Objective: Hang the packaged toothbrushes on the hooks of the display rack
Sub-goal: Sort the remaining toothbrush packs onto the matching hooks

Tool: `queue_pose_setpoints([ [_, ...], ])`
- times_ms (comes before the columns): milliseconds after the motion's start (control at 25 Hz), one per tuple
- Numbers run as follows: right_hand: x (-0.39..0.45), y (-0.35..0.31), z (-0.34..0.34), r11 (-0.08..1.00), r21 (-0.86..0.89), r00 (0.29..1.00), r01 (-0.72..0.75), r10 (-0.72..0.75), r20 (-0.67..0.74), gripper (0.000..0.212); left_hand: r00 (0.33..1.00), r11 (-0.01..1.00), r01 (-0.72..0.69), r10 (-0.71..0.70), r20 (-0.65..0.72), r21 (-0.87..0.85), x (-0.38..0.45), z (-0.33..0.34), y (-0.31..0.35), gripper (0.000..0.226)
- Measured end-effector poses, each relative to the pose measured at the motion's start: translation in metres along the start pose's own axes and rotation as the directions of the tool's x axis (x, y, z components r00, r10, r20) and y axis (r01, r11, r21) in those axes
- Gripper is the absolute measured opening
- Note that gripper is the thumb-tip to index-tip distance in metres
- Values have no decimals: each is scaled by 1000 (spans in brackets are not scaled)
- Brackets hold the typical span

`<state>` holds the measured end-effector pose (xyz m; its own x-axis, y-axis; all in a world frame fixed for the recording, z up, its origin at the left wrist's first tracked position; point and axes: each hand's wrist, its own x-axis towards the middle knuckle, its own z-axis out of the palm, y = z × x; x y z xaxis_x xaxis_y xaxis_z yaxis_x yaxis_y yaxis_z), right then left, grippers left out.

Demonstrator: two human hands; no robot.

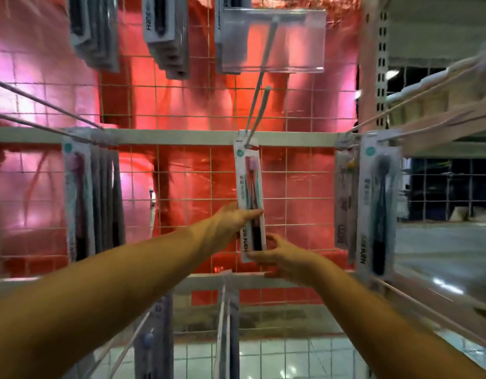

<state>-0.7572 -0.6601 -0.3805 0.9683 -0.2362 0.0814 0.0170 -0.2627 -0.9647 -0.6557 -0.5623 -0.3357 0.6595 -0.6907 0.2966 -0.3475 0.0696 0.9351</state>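
While both hands point(236, 217) seemingly grip it, toothbrush pack point(250, 192) hangs on hook point(257, 116).

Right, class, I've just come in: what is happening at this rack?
A person is stocking a wire display rack with packaged toothbrushes. Both hands are on one pack at the centre hook: the left hand holds its middle and the right hand grips its bottom end. The pack's top sits at the back of the hook, against the rack's crossbar. More packs already hang on the hooks to either side and above.
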Motion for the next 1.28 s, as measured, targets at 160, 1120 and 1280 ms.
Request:
queue_pose_setpoints([
  [160, -18, 26, -18, 991, 2, 991, -131, 131, 28, 71, 993, 998, -26, 32, 111, -54, -16, 0, 8, 26],
  [1120, -42, -65, 110, 794, -577, 974, 189, -225, 10, 14, 992, 990, -128, 129, 13, -55, -190, -185, 32, 27],
  [1280, -36, -70, 143, 700, -680, 975, 220, -164, 147, 13, 993, 990, -108, 104, -53, -85, -215, -231, 15, 43],
])
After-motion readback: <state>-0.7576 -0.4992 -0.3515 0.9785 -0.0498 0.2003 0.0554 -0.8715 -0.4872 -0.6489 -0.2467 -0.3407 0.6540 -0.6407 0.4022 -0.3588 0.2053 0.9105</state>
